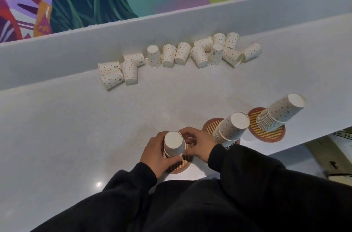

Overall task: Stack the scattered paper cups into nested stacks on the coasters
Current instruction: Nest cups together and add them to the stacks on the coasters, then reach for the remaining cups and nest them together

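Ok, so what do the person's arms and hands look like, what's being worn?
Both arms are in long, loose black sleeves, plain and unmarked: the left sleeve and the right sleeve end at the wrists. The left hand and right hand are bare: no gloves, and no ring or watch shows.

Cups (pixel 168 55) white w/ orange dots; coasters (pixel 266 133) brown, yellow stripes; sleeves (pixel 247 174) black
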`<state>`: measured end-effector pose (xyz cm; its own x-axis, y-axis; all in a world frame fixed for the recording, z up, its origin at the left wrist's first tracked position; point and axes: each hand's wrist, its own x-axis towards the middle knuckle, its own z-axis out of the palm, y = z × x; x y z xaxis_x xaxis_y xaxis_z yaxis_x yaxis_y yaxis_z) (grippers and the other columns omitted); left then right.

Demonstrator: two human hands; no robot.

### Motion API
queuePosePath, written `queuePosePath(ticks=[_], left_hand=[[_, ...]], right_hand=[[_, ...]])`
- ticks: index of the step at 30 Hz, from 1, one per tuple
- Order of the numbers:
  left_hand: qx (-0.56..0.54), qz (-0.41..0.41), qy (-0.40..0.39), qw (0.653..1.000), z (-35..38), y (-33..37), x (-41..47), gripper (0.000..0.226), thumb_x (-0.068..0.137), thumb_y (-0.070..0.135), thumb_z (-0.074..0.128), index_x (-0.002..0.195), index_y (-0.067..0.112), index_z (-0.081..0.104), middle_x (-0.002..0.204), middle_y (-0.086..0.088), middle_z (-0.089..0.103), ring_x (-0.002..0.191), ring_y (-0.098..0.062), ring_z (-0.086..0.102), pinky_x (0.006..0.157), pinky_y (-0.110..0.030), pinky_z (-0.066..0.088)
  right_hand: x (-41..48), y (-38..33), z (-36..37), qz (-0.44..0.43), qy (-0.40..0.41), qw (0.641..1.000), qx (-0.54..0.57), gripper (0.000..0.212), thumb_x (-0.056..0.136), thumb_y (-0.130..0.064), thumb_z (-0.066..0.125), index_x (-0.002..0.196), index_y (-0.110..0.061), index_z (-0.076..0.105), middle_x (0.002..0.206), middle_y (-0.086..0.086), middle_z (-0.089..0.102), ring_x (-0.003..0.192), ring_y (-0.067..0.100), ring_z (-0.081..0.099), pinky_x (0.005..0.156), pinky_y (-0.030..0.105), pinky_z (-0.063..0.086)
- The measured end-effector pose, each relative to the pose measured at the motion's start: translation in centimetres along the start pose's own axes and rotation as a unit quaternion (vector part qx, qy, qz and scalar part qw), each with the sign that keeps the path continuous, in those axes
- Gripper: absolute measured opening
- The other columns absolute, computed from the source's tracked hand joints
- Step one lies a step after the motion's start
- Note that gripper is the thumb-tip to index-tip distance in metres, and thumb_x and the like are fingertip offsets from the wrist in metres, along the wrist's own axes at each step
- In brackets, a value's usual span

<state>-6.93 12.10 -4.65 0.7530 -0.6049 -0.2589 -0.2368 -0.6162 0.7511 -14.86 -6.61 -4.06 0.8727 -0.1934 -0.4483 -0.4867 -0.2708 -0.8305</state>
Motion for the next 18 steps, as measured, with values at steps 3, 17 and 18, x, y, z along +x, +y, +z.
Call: queuePosePath(ticks=[3, 17, 18], left_hand=[[0.014, 0.001, -0.005, 1.0, 0.6, -0.6, 0.1, 0.086, 0.064, 0.047, 0.094, 0.13, 0.047, 0.04, 0.12, 0.018, 0.055, 0.108, -0.005, 0.053, 0.085, -0.012, 0.038], [0.027, 0.021, -0.01, 0.999, 0.8, -1.5, -0.1, 0.078, 0.067, 0.044, 0.093, 0.12, 0.06, 0.038, 0.113, 0.045, 0.04, 0.106, 0.008, 0.047, 0.093, -0.009, 0.034], [0.025, 0.023, -0.012, 0.999, 0.8, -1.5, -0.1, 0.077, 0.067, 0.041, 0.093, 0.117, 0.061, 0.038, 0.112, 0.045, 0.039, 0.104, 0.009, 0.047, 0.091, -0.006, 0.033]], right_hand=[[-0.2, 0.9, 0.4, -0.002, 0.008, 1.0, -0.006, 0.064, 0.072, -0.008, 0.086, 0.122, -0.04, 0.061, 0.121, -0.019, 0.069, 0.117, 0.002, 0.063, 0.107, 0.038, 0.052], [-0.4, 1.0, 1.9, -0.019, 0.017, 0.983, -0.183, 0.07, 0.084, -0.041, 0.078, 0.146, -0.04, 0.046, 0.142, -0.009, 0.059, 0.13, 0.016, 0.053, 0.112, 0.037, 0.043], [-0.4, 0.9, 1.8, -0.022, 0.019, 0.982, -0.185, 0.069, 0.085, -0.04, 0.078, 0.146, -0.039, 0.046, 0.142, -0.008, 0.059, 0.131, 0.016, 0.053, 0.112, 0.037, 0.042]])
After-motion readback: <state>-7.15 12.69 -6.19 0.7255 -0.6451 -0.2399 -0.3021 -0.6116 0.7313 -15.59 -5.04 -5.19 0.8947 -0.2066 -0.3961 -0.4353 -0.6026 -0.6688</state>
